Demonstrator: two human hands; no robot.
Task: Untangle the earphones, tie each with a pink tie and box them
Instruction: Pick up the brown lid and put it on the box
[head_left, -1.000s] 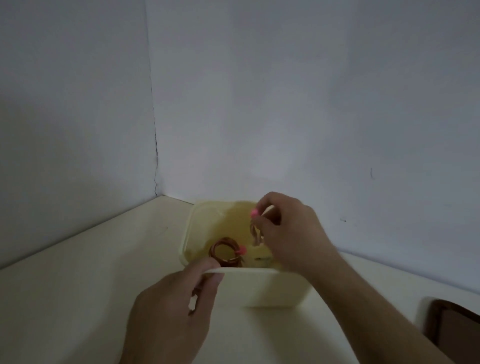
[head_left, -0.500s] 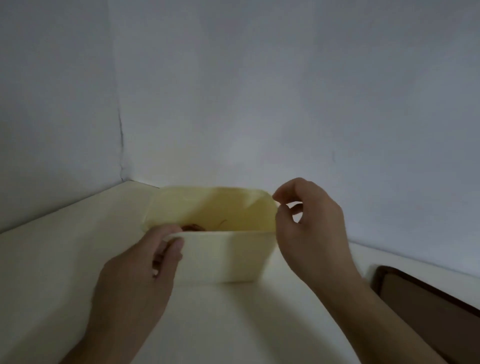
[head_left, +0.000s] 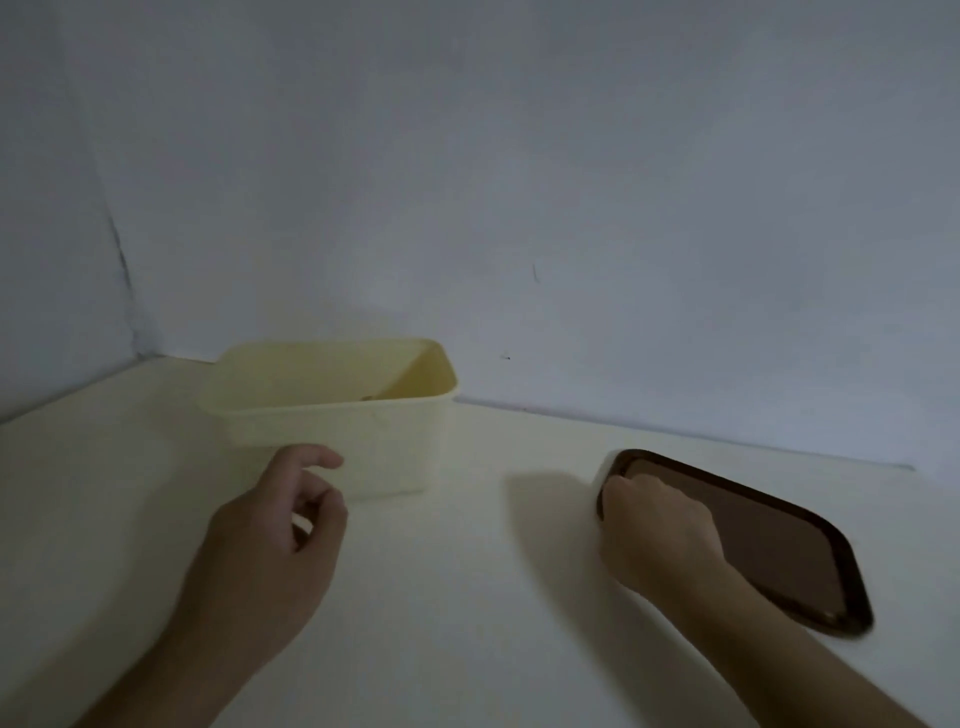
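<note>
A pale yellow box (head_left: 337, 441) stands open-topped near the wall corner. Its near wall hides what is inside, apart from a small brown speck at the rim. My left hand (head_left: 270, 530) hovers just in front of the box with loosely curled fingers, holding nothing and not touching it. A flat dark brown lid (head_left: 779, 551) with a raised rim lies on the table to the right. My right hand (head_left: 657, 525) has its fingers curled over the lid's left edge and grips it.
The cream table (head_left: 467, 597) runs up to grey-white walls behind and on the left. The box stands close to the corner of the walls.
My right hand dropped a tied earphone bundle into the box, left it and moved right onto the brown lid. My left hand let go of the box's near rim and drew back.
</note>
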